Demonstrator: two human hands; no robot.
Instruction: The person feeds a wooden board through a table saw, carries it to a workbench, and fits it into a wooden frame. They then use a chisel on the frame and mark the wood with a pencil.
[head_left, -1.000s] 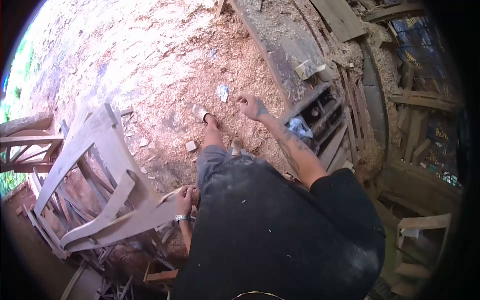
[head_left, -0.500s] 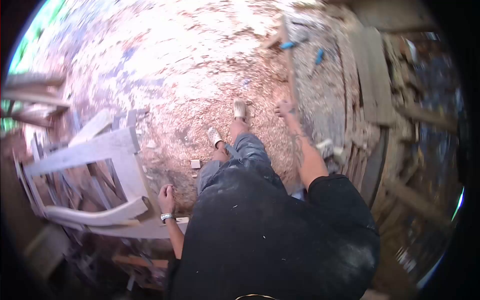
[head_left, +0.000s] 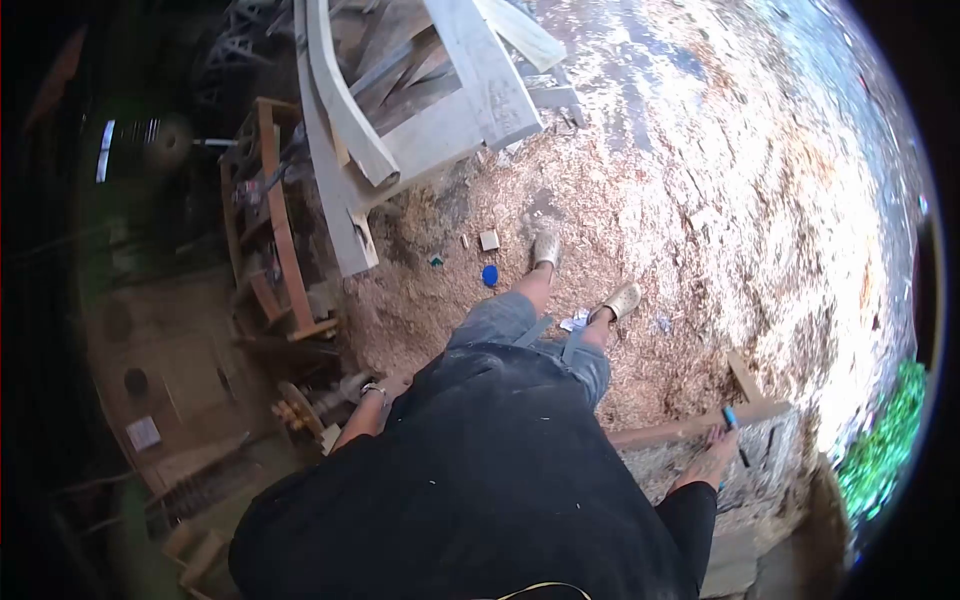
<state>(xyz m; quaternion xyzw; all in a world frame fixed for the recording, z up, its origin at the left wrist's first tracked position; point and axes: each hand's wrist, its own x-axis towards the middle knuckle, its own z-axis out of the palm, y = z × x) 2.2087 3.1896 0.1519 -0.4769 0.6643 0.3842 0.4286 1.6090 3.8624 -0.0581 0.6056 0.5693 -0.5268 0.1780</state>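
Note:
My right hand [head_left: 716,447] is over the wooden workbench [head_left: 660,431] on the right. Its fingers are beside a blue-handled tool [head_left: 730,417] at the board edge, and I cannot make out whether they grip it. A second blue piece [head_left: 722,487] shows near the wrist, and a thin dark piece [head_left: 744,458] lies just past the hand. My left hand [head_left: 397,384], with a watch [head_left: 374,389] on the wrist, hangs low by my hip. Its fingers are small and partly hidden against my shirt.
A pale wooden frame [head_left: 440,140] with curved parts stands ahead on the left. Reddish timber framing [head_left: 283,235] is behind it. Wood shavings [head_left: 640,220] cover the floor, with a small wood block [head_left: 489,240] and a blue disc [head_left: 490,275] near my feet.
My view has turned left, so the pale frame now appears upper centre-left. My right hand has come to the blue-handled tool, which was farther from it along the bench. My left hand appears nearer my body.

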